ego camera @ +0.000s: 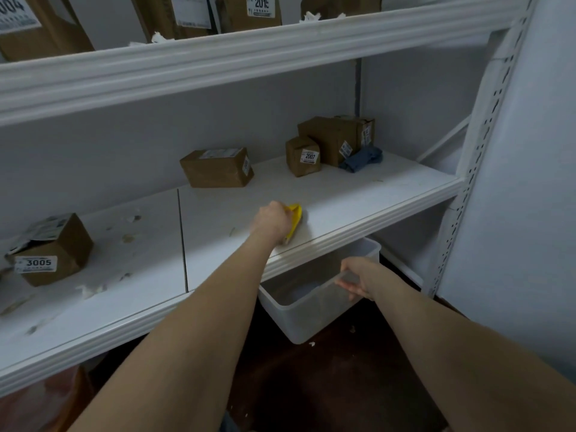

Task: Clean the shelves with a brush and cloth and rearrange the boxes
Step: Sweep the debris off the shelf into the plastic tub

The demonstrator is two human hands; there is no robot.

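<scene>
- Brush (295, 216) (yellow) lies low on the middle shelf (358, 194), close to its near edge, gripped in the left hand (272, 221), whose fingers are curled round it.
- Right hand (355, 275) holds the rim of a clear plastic bin (311, 319), fingers hooked over the edge; the bin sits just under the shelf's near edge, below the brush.
- Cloth (363, 159) (blue, crumpled) lies at the far right of the shelf, touching the big box (330, 135).
- Small box (302, 155), labelled 2007, stands just in front of the big box, on its left side.
- Middle box (215, 169) sits far back, beyond the brush and a little to the left.
- Left box (56, 247), labelled 3005, stands tilted with a torn top.
- Paper scraps (93, 289) and crumbs dot the shelf's left half, around that box.
- Upper shelf (249, 54) carries more labelled boxes (249, 10) and bits of white paper.
</scene>
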